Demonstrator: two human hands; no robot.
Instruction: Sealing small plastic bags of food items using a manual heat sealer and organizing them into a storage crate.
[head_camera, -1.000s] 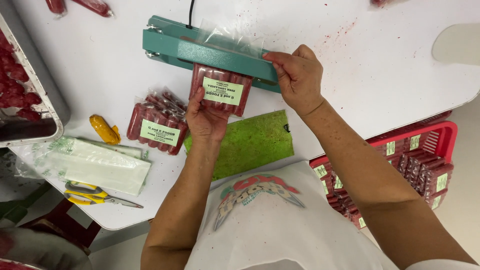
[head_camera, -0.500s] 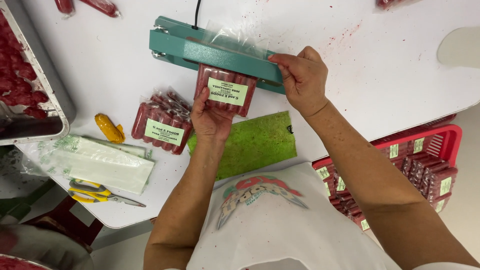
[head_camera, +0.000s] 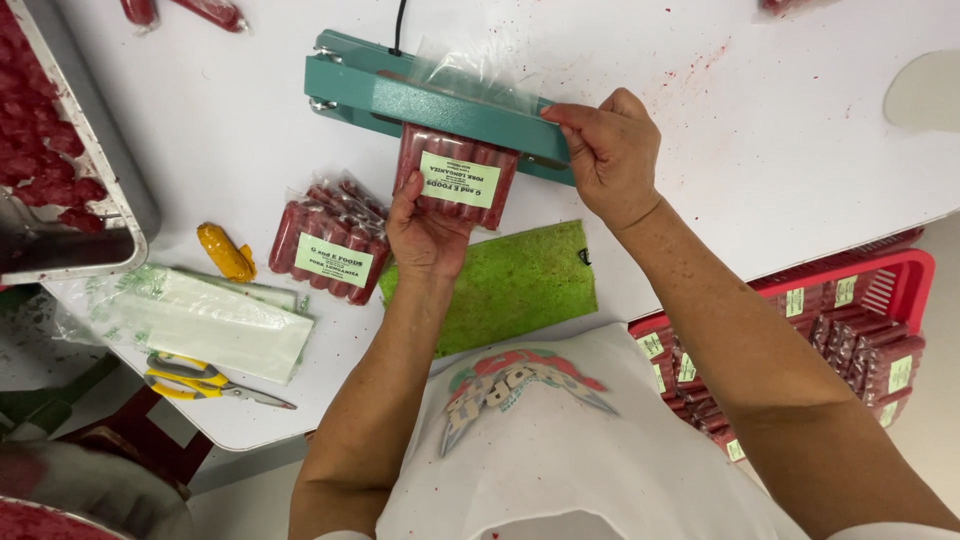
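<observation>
**Sausage pack held at the sealer bar**

A white worktop (head_camera: 700, 120), flecked with red here and there, spreads under me, and at its far side sits the teal metal heat sealer (head_camera: 400, 90) with its black cord running away from it. My left hand (head_camera: 428, 225) cups the clear plastic pack of red sausages with a pale green label (head_camera: 455, 172) from below, fingers closed around its near end, so the open mouth of the bag lies flat across the sealing strip. My right hand (head_camera: 610, 155) rests curled on the end of the sealer's arm, fingers closed over it and thumb on top, bearing down so the plastic is clamped; the loose bag top sticks out beyond the bar.

Just left of my wrist lies a second labelled pack of red sausages (head_camera: 330, 240), close by. A green textured mat (head_camera: 510, 285) lies under my forearm. Further left are a small yellow object (head_camera: 225, 252), a stack of clear empty bags (head_camera: 200, 320) and yellow-handled scissors (head_camera: 205, 380). A metal tray of loose red sausages (head_camera: 140, 215) sits at the left edge, and a red plastic crate of labelled packs (head_camera: 900, 265) stands low on my right.
</observation>
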